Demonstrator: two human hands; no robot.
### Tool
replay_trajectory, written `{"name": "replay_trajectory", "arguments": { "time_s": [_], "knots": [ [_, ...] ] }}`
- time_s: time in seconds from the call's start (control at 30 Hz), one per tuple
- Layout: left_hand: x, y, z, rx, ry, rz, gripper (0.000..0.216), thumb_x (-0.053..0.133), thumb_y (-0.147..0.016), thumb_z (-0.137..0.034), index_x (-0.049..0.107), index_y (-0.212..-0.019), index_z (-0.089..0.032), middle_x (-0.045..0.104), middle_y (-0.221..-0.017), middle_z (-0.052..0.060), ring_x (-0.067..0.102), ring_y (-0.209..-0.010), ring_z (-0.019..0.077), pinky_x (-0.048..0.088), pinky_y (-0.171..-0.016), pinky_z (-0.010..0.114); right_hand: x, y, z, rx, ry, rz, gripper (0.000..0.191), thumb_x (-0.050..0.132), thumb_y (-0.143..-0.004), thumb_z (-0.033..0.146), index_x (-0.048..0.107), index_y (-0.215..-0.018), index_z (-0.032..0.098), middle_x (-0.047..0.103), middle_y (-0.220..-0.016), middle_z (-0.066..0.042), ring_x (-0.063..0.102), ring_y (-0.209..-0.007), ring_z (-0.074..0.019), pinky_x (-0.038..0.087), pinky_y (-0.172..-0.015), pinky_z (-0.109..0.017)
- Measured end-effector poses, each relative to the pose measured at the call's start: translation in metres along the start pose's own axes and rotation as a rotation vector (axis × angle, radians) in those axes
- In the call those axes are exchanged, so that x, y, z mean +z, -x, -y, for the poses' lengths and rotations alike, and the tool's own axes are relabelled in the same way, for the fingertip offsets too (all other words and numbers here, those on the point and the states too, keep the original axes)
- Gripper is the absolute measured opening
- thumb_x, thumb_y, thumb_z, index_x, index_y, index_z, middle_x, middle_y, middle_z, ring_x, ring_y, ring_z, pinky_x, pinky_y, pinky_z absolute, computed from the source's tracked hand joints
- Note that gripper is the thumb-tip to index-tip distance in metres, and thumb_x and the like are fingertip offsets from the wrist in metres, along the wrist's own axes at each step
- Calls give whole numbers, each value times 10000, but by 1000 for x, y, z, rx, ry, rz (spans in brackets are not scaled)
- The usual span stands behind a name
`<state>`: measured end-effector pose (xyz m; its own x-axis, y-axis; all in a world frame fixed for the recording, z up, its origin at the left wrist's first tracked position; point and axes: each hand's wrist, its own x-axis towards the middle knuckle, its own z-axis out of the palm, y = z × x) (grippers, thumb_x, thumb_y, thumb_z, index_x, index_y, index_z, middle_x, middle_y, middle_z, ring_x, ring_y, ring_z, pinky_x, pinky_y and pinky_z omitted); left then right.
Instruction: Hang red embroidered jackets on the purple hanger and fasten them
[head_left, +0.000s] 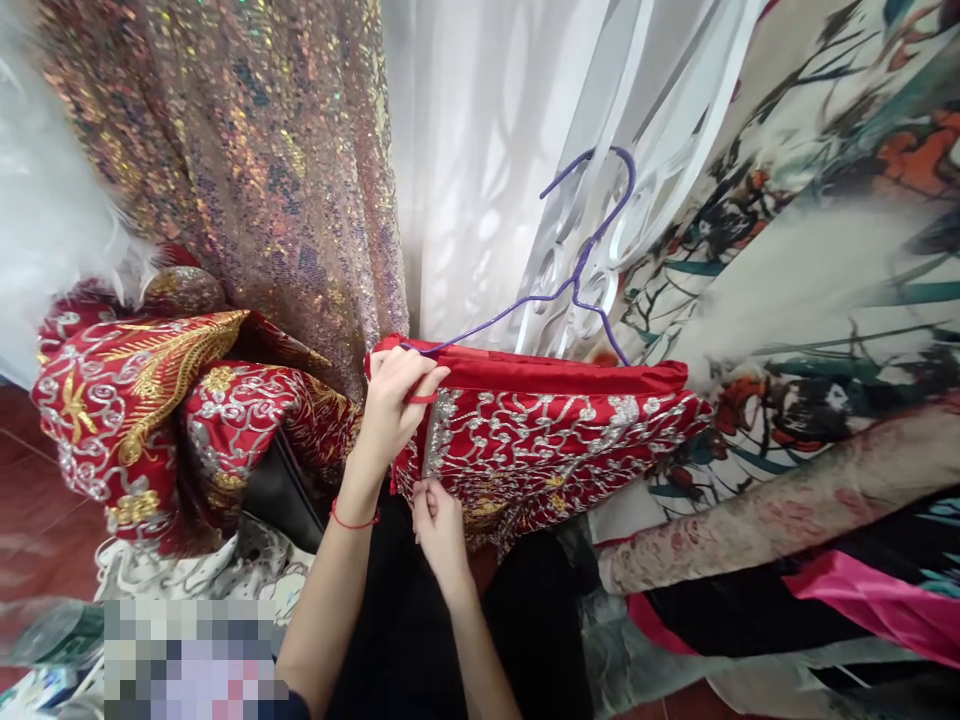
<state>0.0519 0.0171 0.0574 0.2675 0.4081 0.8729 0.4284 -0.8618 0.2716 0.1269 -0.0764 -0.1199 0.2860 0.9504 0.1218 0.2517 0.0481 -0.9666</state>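
I see the red embroidered garment (555,440) stretching rightward from both hands, red top band (555,373) running left-right | left hand (399,400) clamped on band's left end, at purple hanger (576,283) | right hand (441,525) lower, apparently pinching its side edge

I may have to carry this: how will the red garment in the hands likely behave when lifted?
The red garment will probably flop, since its lower part sags into folds. Its smooth, shiny band may feel slippery. The dense silver embroidery could make it heavy for its size.
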Motion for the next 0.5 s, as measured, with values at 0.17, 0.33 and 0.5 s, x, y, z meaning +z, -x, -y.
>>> {"name": "replay_trajectory", "arguments": {
  "time_s": [0.17, 0.33, 0.5],
  "knots": [
    [9, -3, 15, -128, 4, 31, 303, 554, -993, -361, 563, -734, -203, 462, -650, -34, 440, -663, 145, 352, -782, 315, -97, -12, 78, -318, 172, 2, 218, 527, -966, 353, 607, -821, 211, 612, -696, 7, 565, -600, -121, 446, -600, -233],
    [14, -4, 29, -109, -66, 14, 245, 592, -971, -364, 662, -794, -210, 529, -677, -15, 506, -724, 163, 362, -838, 341, -196, -47, 127, -753, 786, -581, 226, 630, -912, 357, 670, -1068, 198, 610, -1200, -159, 551, -1151, -307, 437, -977, -477],
    [4, 4, 36, -116, -229, 2, 237, 596, -960, -362, 709, -800, -229, 693, -960, 45, 604, -967, 208, 333, -984, 420, -246, -64, 121, -736, 1135, -546, 279, 660, -900, 457, 645, -985, 192, 609, -1236, -158, 530, -1192, -363, 387, -971, -520]
  ]
}}
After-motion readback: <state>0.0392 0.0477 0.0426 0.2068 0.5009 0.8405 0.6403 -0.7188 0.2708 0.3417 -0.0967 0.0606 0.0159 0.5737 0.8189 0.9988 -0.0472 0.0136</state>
